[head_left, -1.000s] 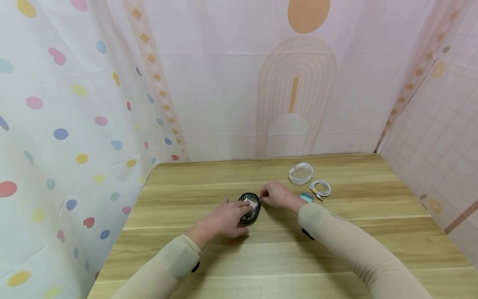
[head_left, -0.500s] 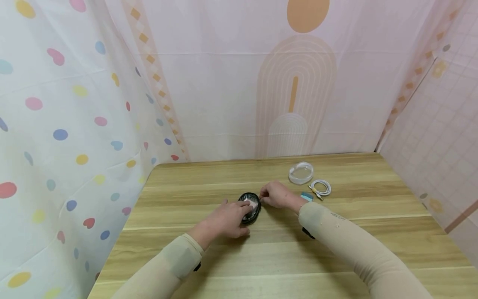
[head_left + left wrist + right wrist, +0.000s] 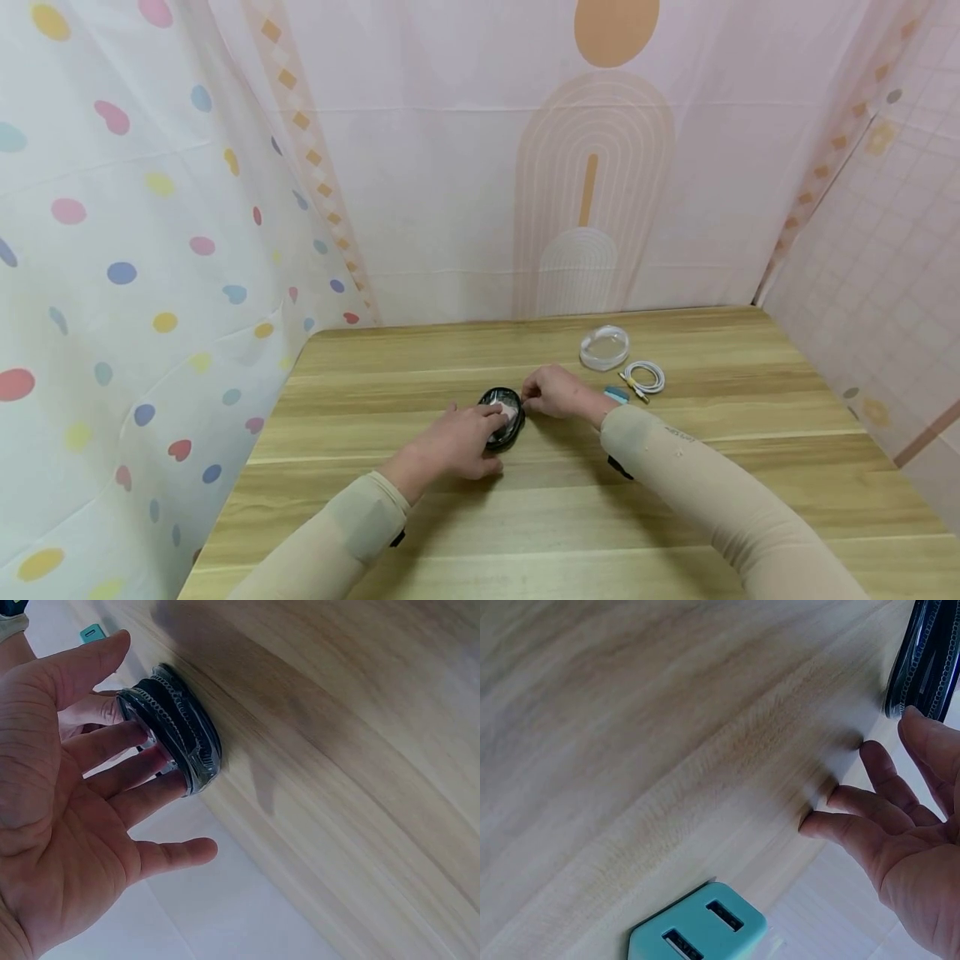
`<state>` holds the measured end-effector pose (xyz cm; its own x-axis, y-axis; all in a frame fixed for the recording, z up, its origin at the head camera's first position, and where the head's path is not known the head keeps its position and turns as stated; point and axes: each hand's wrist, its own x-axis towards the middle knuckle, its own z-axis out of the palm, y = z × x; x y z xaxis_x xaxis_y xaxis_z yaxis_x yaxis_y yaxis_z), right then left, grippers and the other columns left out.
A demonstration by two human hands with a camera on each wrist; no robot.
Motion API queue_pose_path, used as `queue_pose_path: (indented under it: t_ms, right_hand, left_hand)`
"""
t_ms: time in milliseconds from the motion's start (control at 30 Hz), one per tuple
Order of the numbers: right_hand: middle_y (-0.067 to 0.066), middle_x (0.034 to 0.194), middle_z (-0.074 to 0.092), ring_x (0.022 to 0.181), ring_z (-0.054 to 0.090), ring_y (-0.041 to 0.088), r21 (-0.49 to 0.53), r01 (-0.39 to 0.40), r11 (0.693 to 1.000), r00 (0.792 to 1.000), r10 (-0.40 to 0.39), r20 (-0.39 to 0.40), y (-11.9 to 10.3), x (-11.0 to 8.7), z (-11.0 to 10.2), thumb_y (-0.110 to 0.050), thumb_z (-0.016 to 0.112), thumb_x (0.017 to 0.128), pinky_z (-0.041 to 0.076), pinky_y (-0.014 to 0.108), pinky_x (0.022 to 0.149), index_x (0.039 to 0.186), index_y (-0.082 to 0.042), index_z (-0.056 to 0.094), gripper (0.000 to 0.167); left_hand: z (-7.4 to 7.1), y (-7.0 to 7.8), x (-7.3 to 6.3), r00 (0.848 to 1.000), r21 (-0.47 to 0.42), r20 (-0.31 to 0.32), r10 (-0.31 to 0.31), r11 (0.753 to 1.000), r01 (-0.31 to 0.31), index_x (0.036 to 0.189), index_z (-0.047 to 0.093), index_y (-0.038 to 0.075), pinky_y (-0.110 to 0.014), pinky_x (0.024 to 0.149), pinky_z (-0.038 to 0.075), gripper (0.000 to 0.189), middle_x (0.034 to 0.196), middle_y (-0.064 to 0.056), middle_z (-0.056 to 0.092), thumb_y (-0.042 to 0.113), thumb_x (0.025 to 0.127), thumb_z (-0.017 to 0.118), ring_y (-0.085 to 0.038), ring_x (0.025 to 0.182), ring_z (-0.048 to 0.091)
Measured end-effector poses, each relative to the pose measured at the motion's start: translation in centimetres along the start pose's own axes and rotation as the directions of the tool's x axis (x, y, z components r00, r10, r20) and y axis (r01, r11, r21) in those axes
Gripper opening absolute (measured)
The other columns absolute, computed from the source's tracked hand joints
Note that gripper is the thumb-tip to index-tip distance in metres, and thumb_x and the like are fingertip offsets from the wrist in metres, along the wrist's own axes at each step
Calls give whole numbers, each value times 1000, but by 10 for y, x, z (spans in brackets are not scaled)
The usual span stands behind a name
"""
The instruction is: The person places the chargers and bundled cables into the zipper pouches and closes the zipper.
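A small rounded black zippered case (image 3: 512,438) with a clear window lies on the wooden table. My left hand (image 3: 457,442) rests its middle fingers on the window, while thumb and little finger spread out past the sides. The left wrist view shows the silvery zipper teeth around the wall of the case (image 3: 196,724). At the far right edge of the case, the thumb and index finger of my right hand (image 3: 557,392) pinch at the zipper; the pull itself is hidden by the fingertips. The other fingers of my right hand (image 3: 911,817) touch the tabletop.
A teal charger block (image 3: 697,926) with two USB ports lies beside my right wrist. Behind it are a coiled white cable (image 3: 649,372) with a yellow tie and a clear round roll or band (image 3: 592,362). Patterned curtains (image 3: 442,208) hang behind the table (image 3: 390,358).
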<state>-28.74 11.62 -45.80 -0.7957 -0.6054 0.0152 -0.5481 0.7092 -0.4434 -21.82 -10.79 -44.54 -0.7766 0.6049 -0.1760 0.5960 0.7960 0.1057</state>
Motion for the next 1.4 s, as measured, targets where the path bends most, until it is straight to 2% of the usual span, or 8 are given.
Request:
queue_pose_path:
  t_ms: [233, 533, 800, 933, 1100, 1400]
  right_hand:
    - [-5, 80, 74, 75, 57, 4, 12, -1, 1000, 1000, 1, 7, 1, 0, 0, -9, 78, 96, 52, 24, 74, 86, -12, 78, 11]
    - [-5, 77, 74, 71, 57, 0, 90, 13, 996, 996, -21, 85, 4, 0, -4, -11, 81, 94, 50, 19, 70, 84, -11, 78, 10]
    - [-7, 76, 71, 71, 55, 1, 64, 6, 998, 997, -11, 80, 4, 1, -1, -13, 80, 95, 49, 19, 70, 82, -14, 76, 14]
    - [-9, 74, 67, 69, 53, 2, 36, -6, 999, 999, 4, 45, 3, 1, 4, -14, 79, 97, 47, 20, 67, 79, -15, 73, 19]
    - [-7, 74, 68, 68, 53, 3, 3, 16, 1000, 1000, -16, 3, 1, 1, 8, -12, 79, 96, 48, 21, 66, 79, -13, 74, 18]
    - [-2, 88, 76, 80, 63, 9, -20, -58, 998, 998, 58, -14, -6, 2, 11, -13, 74, 101, 58, 32, 79, 91, -12, 77, 11]
  left_hand:
    - [0, 0, 0, 1000, 9, -10, 5, 1000, -5, 155, 56, 13, -76, 116, 41, 74, 163, -11, 54, 45, 93, 81, -32, 149, 54]
    - [1, 1, -2, 1000, -5, -5, -6, 1000, 6, 155, 57, 13, -76, 116, 40, 73, 163, -11, 53, 46, 93, 80, -35, 147, 55]
    - [1, 1, -2, 1000, -14, -14, 0, 1000, -1, 155, 56, 12, -74, 118, 40, 74, 163, -11, 54, 47, 94, 79, -36, 147, 55]
    - [2, 0, -3, 999, 19, -30, 28, 999, -27, 154, 57, 11, -69, 120, 42, 74, 160, -12, 56, 49, 94, 79, -37, 144, 58]
    - [2, -5, -4, 996, 47, -43, 73, 996, -71, 154, 57, 12, -68, 120, 42, 71, 159, -12, 57, 44, 95, 80, -35, 144, 58]
    - [3, -14, -3, 978, 123, -114, 174, 979, -160, 148, 64, 13, -67, 116, 47, 64, 155, -10, 61, 25, 90, 87, -30, 145, 58]
